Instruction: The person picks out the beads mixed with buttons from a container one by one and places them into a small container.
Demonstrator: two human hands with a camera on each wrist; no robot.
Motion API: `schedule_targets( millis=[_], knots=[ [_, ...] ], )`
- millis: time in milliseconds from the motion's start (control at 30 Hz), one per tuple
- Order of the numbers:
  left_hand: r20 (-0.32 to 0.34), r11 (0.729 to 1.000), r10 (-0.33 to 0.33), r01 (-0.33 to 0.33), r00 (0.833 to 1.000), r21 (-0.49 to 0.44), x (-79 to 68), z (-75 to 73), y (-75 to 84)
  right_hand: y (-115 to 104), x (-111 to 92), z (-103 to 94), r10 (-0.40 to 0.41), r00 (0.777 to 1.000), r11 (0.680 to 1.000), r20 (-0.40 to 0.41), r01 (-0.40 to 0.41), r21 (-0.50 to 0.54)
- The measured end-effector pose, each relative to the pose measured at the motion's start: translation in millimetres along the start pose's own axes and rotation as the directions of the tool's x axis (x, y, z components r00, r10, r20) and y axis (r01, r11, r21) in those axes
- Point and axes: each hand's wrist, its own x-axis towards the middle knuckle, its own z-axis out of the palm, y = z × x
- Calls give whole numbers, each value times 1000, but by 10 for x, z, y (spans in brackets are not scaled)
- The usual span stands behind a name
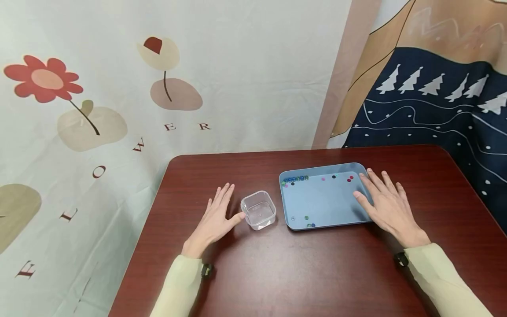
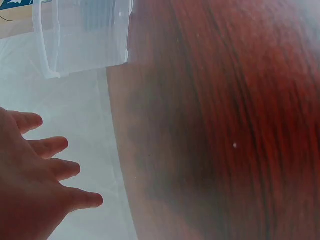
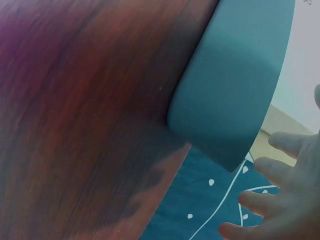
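A clear square plastic container (image 1: pixel 259 210) stands on the brown table, and only its side shows in the left wrist view. My left hand (image 1: pixel 215 216) is just left of it with fingers straight and spread; whether the thumb touches its rim I cannot tell. Right of the container lies a shallow blue tray (image 1: pixel 328 202). Inside it, several blue beads (image 1: pixel 296 178) line the back left corner, with red beads (image 1: pixel 350 178) at the back right and green and blue ones (image 1: pixel 308 221) near the front. My right hand (image 1: pixel 386 210) is over the tray's right edge, fingers extended and holding nothing.
The dark red-brown wooden table (image 1: pixel 253 273) runs under everything. Behind it hangs a pale cloth (image 1: pixel 257 79) with printed flowers and letters. A navy cloth (image 1: pixel 431 119) with white trees hangs at the right. Each wrist wears a dark band.
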Motion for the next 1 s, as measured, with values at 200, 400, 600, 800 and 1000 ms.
schedule_targets(
  millis=[200, 400, 600, 800, 1000],
  knots=[
    [9, 1000, 12, -11, 1000, -25, 9, 40, 49, -56, 4, 10, -13, 1000, 1000, 2, 13, 16],
    [12, 998, 24, -23, 1000, -59, 13, 81, 88, -115, 29, 33, -30, 999, 999, 12, 29, 15],
    [16, 997, 38, -37, 999, -60, 9, 124, 103, -172, 43, 71, -59, 998, 998, 12, 59, 18],
    [26, 996, 31, -28, 999, -85, 18, 161, 141, -249, 49, 98, -91, 996, 995, 16, 90, 35],
    [33, 994, 7, -3, 999, -106, 36, 198, 189, -342, 67, 125, -131, 991, 991, 30, 129, 46]
  ],
)
